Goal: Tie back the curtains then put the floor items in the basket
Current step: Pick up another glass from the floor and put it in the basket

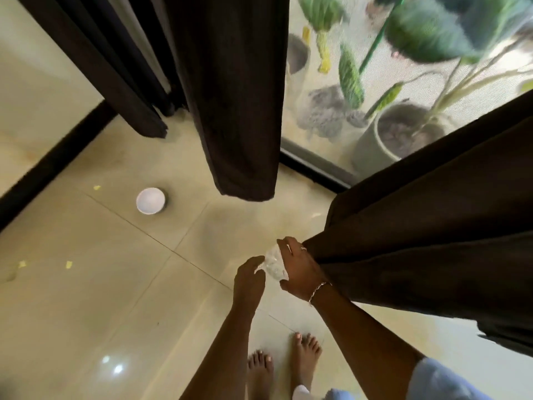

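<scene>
Potted plants (367,151) (outside, blurred), tiled floor (86,313)

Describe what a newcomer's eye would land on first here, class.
The left hand and right hand hold a pale crinkled tie at the gathered edge of the dark brown fabric curtain on the right. A round white bowl sits on the cream floor tiles at left.

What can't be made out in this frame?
Head view:
- Basket: out of frame.
- Whitish strip: half covered by left hand and right hand; knotted or not, unclear.
- Yellow floor scraps: too small to identify.
- Right curtain: top cut off by the edge.
</scene>
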### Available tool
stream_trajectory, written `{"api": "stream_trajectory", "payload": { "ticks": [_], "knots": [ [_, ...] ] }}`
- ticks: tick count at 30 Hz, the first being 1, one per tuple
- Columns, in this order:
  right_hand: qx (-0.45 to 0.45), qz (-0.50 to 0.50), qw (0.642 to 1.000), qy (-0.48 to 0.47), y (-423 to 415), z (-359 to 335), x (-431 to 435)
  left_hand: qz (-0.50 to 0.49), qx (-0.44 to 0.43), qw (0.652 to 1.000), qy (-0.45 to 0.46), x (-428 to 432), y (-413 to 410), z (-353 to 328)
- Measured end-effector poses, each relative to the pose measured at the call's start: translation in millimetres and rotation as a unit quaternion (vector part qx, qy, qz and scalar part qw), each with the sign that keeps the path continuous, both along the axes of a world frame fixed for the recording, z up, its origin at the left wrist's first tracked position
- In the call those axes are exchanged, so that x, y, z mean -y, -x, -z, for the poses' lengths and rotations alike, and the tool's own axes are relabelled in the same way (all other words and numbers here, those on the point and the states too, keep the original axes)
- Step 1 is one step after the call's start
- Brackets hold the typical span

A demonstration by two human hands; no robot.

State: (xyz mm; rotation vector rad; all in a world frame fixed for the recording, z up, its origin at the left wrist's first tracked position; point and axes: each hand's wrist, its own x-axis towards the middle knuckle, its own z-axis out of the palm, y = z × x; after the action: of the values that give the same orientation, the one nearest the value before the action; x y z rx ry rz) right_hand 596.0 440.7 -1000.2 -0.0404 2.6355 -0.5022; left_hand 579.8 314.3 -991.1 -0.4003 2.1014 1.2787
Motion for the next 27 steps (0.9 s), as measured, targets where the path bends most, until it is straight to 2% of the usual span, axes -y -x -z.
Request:
{"api": "stream_trajectory", "payload": {
  "ticks": [8,13,20,27],
  "knots": [
    [-0.098,0.098,0.99,0.029,12,-199,7,0.002,-0.086,0.99,-0.108,11,22,-211],
    [-0.139,0.109,0.984,0.016,25,-312,-2,0.011,-0.099,0.983,-0.156,9,36,-316],
    [-0.237,0.167,0.955,0.061,21,-439,-12,0.063,-0.192,0.952,-0.231,-7,44,-427],
    [-0.27,0.196,0.942,0.035,-13,-508,-37,0.09,-0.238,0.925,-0.283,-35,26,-489]
  ]
}}
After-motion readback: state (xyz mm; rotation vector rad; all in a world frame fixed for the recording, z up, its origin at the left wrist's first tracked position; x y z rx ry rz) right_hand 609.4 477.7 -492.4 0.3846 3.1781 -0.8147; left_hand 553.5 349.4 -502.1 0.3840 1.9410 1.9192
